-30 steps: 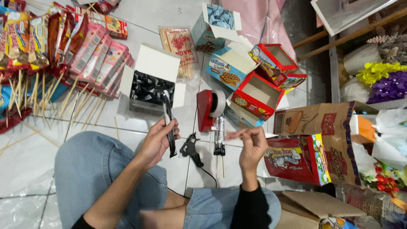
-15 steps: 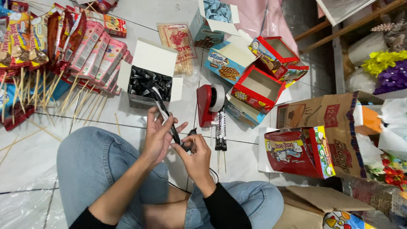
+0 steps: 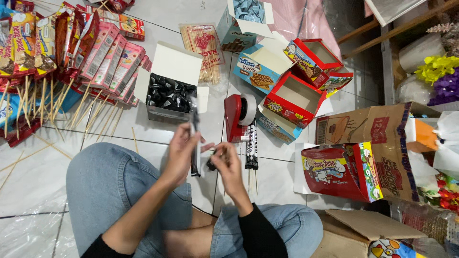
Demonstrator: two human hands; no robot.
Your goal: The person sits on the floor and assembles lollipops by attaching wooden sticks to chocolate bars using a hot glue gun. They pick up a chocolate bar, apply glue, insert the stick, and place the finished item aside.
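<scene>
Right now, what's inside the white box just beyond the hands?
The white box holds a heap of shiny black wrapped pieces, filling it to the rim. Its lid stands open behind. What lies under the top layer, and the box floor, is covered. The left hand holds a thin black stick in front.

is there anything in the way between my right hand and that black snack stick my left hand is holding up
Nothing visible stands between them. The left hand holds the black snack stick upright, and the right hand, holding a small dark thing I cannot make out, sits just beside it over the white tiled floor.
</scene>
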